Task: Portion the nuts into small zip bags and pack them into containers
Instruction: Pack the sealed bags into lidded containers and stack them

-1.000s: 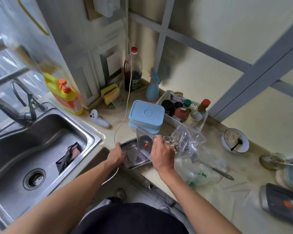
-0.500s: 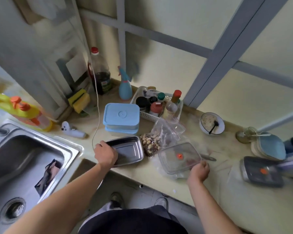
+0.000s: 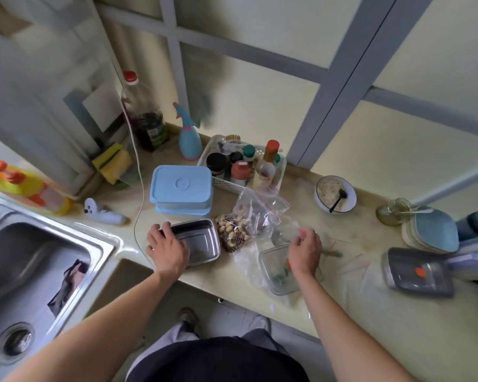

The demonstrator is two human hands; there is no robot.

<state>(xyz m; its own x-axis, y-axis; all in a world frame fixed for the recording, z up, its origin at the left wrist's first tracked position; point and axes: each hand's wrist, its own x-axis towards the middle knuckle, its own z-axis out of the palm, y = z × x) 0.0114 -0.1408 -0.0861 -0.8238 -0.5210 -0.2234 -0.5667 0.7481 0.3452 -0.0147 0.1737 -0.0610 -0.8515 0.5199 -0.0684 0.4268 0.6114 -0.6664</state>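
An open steel container (image 3: 202,239) sits at the counter's front edge; my left hand (image 3: 167,249) grips its left rim. To its right lies a large clear zip bag of nuts (image 3: 233,232), its mouth open toward the wall. A clear lid with an orange dot (image 3: 275,275) lies flat on loose plastic right of the nuts. Above that lid is my right hand (image 3: 304,252), whose fingertips pinch a small clear bag (image 3: 286,232), blurred. Two blue-lidded containers (image 3: 181,188) are stacked behind the steel one.
A steel sink (image 3: 39,257) fills the left. A white basket of bottles (image 3: 280,175), a spray bottle (image 3: 189,139) and a bowl with a spoon (image 3: 335,197) line the wall. A dark-lidded container (image 3: 418,272) and stacked plates (image 3: 431,230) sit at right. A white cable (image 3: 141,188) hangs down.
My right hand carried the clear lid off the steel container, laid it right of the nut bag, then rose to a small clear bag. My left hand stayed on the container.
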